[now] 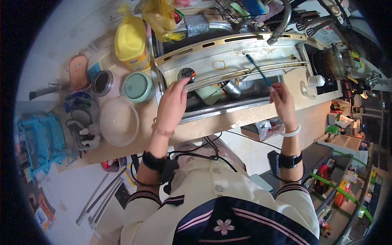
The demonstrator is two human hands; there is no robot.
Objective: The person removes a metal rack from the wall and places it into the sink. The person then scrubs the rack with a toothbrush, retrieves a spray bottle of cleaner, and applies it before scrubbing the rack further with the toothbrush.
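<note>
A long metal rack (228, 57) with slotted edges and a front rail lies across the sink (249, 96), its inner surface stained brown in spots. My left hand (174, 100) is at its left end, fingers closed at the front rail beside a round dark patch with an orange streak (188, 75). In my right hand (282, 100) is a thin blue toothbrush (259, 70), pinched by the handle, its head pointing up and left over the rack. A tan loop (219, 65) lies on the metal. Below the rail, a pale green container (210, 94) and a perforated metal cylinder (232, 89) sit in the sink.
A yellow jug (131, 43), a green-lidded jar (137, 87), an open jar (104, 83) and a clear round tub (119, 121) crowd the left counter. The faucet (281, 26) arches over the rack's back edge. A glass jar (309, 90) and a dark pot (332, 61) stand right.
</note>
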